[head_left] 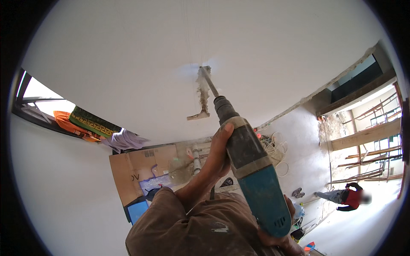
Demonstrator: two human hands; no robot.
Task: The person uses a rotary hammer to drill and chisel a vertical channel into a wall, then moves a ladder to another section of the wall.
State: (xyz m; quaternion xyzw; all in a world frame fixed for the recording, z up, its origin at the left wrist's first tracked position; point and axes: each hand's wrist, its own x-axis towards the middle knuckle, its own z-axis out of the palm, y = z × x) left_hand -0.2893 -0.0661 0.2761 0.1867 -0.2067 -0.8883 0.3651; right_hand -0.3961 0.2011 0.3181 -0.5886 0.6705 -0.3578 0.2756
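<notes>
A teal and dark grey rotary hammer (256,166) points up and away from me, angled toward the white wall. The tip of its chisel bit (209,81) sits at the top of a rough channel (202,96) cut into the plaster. This channel runs down and bends left at its lower end. My left hand (223,138) is wrapped round the front of the tool, thumb on the near side. Behind the teal housing, my right hand (279,240) grips the rear handle; the body of the tool hides most of its fingers.
Flattened cardboard (128,170) lies below on the left. Cloths (92,123) hang at a window ledge. Coiled pale cable (277,149) and a pair of shoes (298,193) lie on the floor. Far right, a person in a red and black top (350,197) stands near an opening.
</notes>
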